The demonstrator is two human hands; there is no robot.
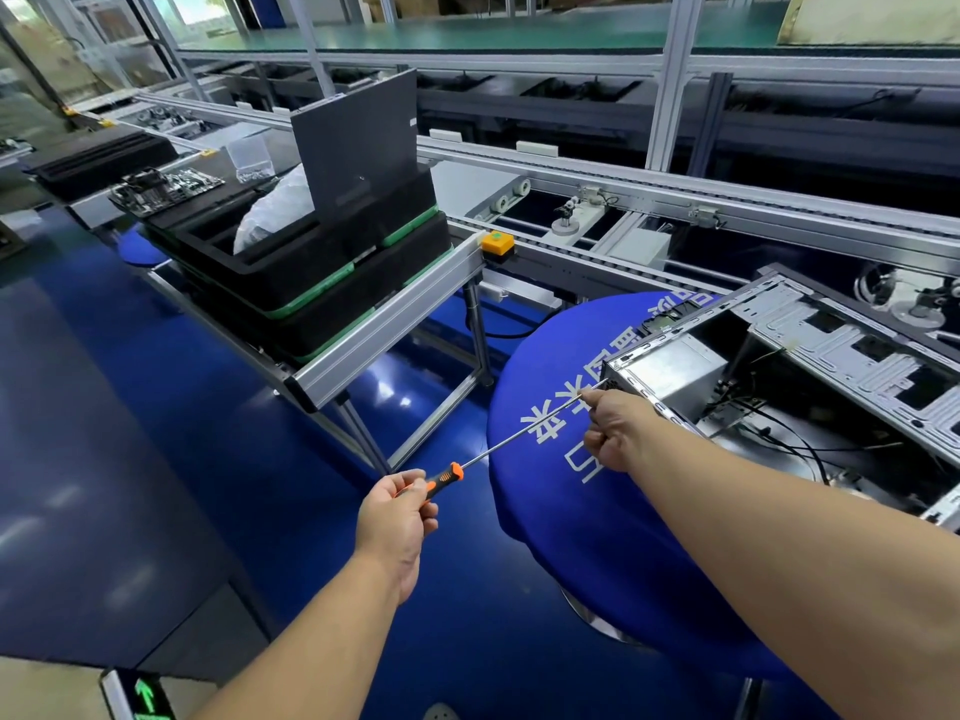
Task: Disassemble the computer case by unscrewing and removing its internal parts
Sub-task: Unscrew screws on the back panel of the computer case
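An open grey metal computer case (810, 324) lies on its side on a round table with a blue cover (561, 491), its power supply box (675, 371) at the near corner with loose black cables behind it. My left hand (397, 517) grips the orange and black handle of a long screwdriver (519, 433). The shaft runs up and right to the case's back corner. My right hand (615, 426) pinches the shaft close to its tip, right by the case's edge.
Black trays edged in green (291, 272) are stacked on an aluminium-frame side stand at the left, holding a dark side panel (358, 148) and a white bag. A motherboard (166, 187) lies further left. A roller conveyor with an orange button (497, 244) runs behind. The floor is glossy blue.
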